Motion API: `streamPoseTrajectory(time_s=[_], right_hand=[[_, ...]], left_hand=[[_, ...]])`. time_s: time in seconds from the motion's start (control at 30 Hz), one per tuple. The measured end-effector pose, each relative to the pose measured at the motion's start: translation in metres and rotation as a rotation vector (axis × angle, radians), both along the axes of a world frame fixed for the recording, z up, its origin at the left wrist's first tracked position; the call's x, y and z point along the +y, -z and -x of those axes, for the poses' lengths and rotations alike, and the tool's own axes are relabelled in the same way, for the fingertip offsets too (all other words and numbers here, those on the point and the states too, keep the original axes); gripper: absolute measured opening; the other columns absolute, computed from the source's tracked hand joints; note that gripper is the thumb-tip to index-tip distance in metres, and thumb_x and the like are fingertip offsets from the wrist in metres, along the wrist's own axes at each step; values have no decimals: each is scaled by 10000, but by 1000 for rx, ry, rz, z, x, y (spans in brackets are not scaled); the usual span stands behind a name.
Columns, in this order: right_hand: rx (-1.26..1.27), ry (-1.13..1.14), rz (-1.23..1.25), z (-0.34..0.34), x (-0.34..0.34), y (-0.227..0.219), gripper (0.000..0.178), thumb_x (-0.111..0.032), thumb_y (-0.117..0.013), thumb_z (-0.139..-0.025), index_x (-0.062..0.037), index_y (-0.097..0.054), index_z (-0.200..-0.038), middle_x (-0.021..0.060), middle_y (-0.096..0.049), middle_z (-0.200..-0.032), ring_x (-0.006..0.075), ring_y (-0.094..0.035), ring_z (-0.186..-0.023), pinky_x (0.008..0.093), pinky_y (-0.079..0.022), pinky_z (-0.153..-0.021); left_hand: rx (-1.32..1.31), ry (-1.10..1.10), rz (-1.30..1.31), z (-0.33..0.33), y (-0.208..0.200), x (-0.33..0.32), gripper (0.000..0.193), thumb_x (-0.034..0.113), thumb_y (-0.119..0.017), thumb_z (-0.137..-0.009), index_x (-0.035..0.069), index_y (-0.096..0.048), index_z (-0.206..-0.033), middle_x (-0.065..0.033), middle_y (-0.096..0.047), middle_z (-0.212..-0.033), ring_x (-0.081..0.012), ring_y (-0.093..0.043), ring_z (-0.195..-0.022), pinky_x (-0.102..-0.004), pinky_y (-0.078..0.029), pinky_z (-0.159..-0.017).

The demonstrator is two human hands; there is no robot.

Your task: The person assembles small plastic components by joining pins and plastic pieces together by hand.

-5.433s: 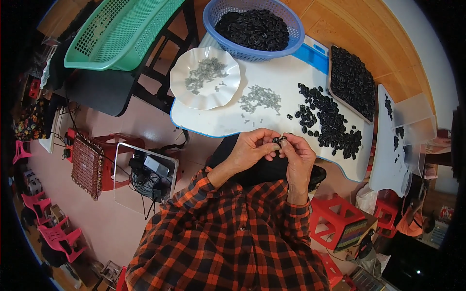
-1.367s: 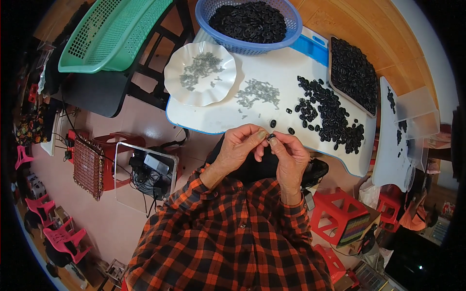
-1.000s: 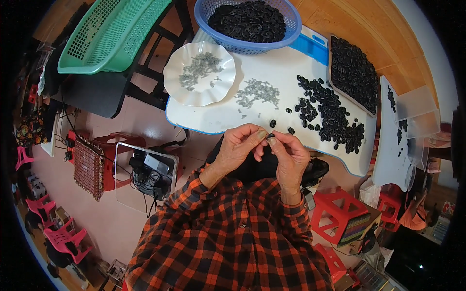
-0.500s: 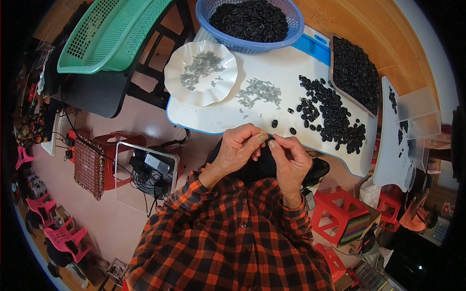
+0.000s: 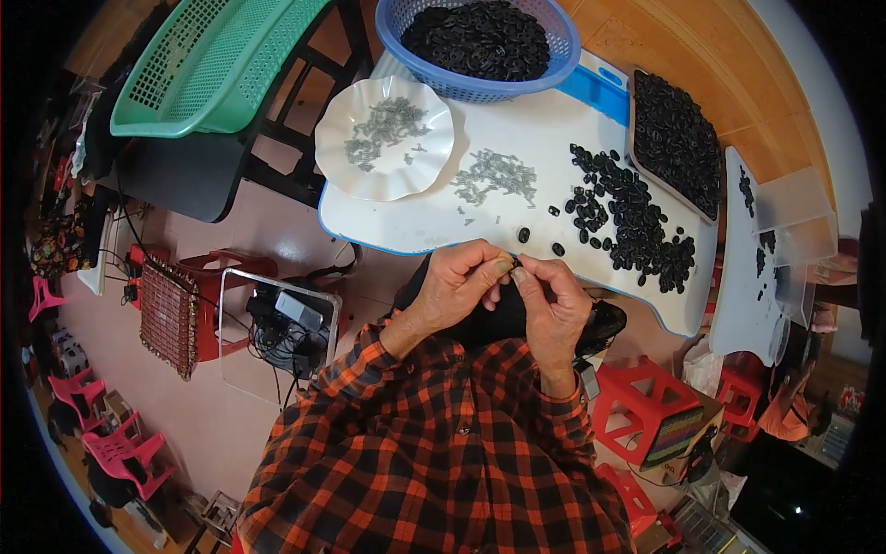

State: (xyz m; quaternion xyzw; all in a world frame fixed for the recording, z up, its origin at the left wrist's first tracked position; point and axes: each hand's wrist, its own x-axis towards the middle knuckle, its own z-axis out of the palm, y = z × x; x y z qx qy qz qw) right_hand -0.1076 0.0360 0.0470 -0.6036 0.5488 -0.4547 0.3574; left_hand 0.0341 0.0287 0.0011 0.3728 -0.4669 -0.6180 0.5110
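Small part, too tiny to make out, sits pinched where my left hand [image 5: 459,288] and right hand [image 5: 554,305] meet, fingertips pressed together. Just past that grip lie two black pieces [image 5: 541,242] on the white tabletop [image 5: 434,222].

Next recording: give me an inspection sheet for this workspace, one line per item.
Surface: white board with blue edge, bare patches near the hands.
Job's things: loose black parts spread on the board; small grey pieces in a pile.
Clutter: white scalloped plate of grey pieces; blue basket and dark tray of black parts; green basket.
Hands: left hand and right hand meet fingertip to fingertip; what they pinch is too small to tell.
Cables: tangle on the floor.
Surroundings: red stools, pink chairs.
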Motion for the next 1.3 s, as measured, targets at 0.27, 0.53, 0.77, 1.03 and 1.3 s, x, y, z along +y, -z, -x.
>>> streamPoseTrajectory(time_s=[0.27, 0.53, 0.77, 1.03, 1.3], right_hand=[[-146, -22, -59, -3, 0, 4, 172, 36, -600, -856, 21, -643, -1022, 46, -611, -885, 66, -576, -753, 191, -463, -658], [-126, 17, -63, -1, 1, 7, 166, 42, -632, -827, 19, -652, -990, 39, -616, -846, 58, -565, -731, 185, -452, -645], [-27, 23, -12, -1, 2, 5, 131, 39, -651, -811, 20, -658, -941, 31, -617, -807, 53, -556, -712, 184, -447, -634], [-204, 6, -222, 4, 1, 4, 149, 9, -632, -840, 24, -649, -987, 32, -648, -866, 53, -571, -734, 189, -464, -657], [-243, -17, -281, 7, 1, 7, 164, -14, -638, -848, 33, -639, -1005, 32, -658, -868, 46, -578, -778, 181, -460, -689]], left_hand=[[179, -69, -67, 3, 3, 2, 207, 136, -481, -968, -49, -568, -1003, -54, -602, -773, -65, -568, -594, -207, -512, -505], [97, -107, -91, 8, 2, 4, 184, 139, -491, -963, -27, -565, -943, -34, -590, -747, -56, -552, -573, -199, -489, -479], [-8, -138, 7, 11, 2, 7, 156, 127, -501, -957, -12, -559, -917, -23, -585, -715, -50, -538, -537, -194, -444, -441], [4, -192, -34, 15, 4, 9, 147, 113, -504, -952, -13, -566, -906, -23, -589, -709, -48, -535, -518, -191, -441, -431], [-4, -212, -44, 14, 3, 8, 143, 109, -520, -945, -15, -576, -902, -22, -595, -702, -42, -535, -514, -187, -443, -432]])
